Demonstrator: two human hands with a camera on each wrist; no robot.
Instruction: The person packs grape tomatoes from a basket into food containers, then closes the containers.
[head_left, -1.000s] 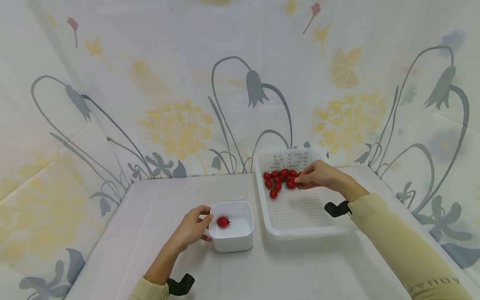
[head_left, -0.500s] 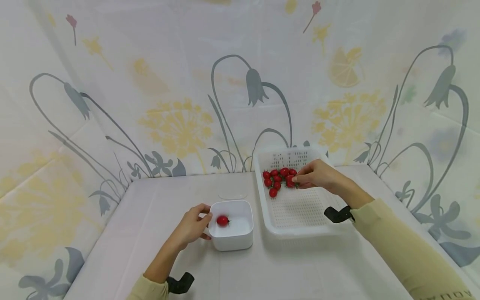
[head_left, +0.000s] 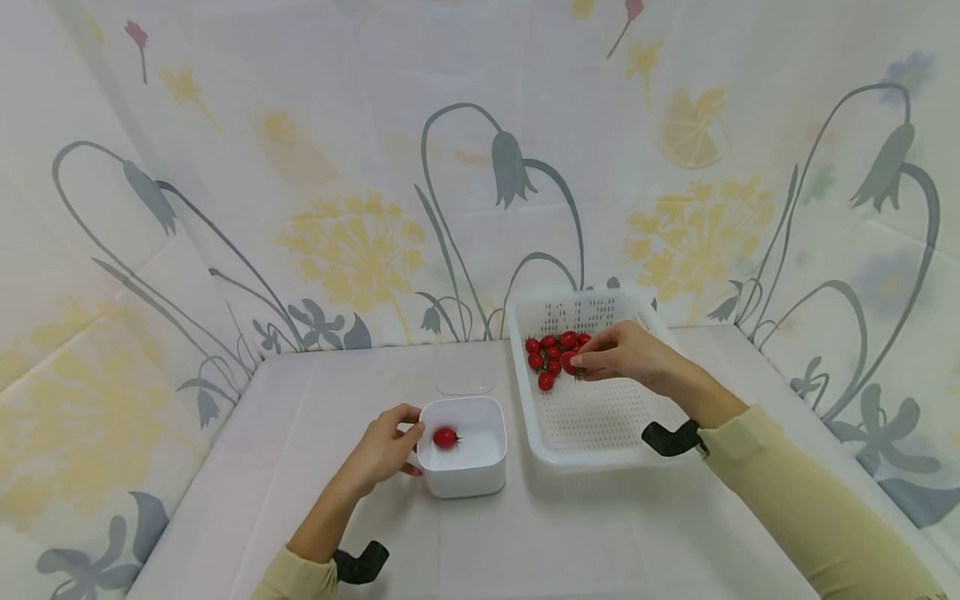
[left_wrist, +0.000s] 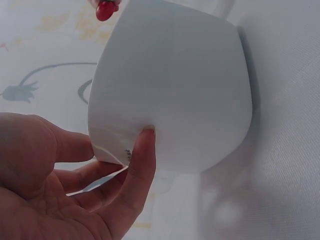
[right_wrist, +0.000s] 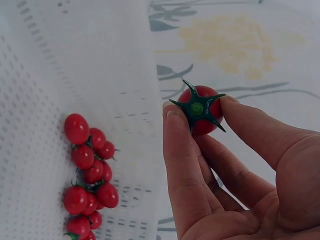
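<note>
In the head view my right hand [head_left: 626, 357] pinches a cherry tomato [right_wrist: 201, 110] between thumb and fingertips, above the white perforated basket [head_left: 534, 433]. Its green star-shaped calyx faces the right wrist camera. Several more red cherry tomatoes [head_left: 546, 381] lie together at the basket's left back. My left hand [head_left: 390, 446] holds a small white square container [head_left: 467, 482] by its left side. In the left wrist view, the thumb is at the container's edge and a fingertip [left_wrist: 147, 137] presses on its outer wall. One cherry tomato [head_left: 445, 437] lies inside the container.
The container and basket stand side by side on a white-covered table [head_left: 300, 417], with a narrow gap between them. A thin clear outline [head_left: 465, 389] shows behind the container. Flower-printed cloth [head_left: 360, 250] rises behind the table and along both sides.
My right hand has moved slightly left with the pinched tomato, raising it away from the other tomatoes. My left hand stays at the container.
</note>
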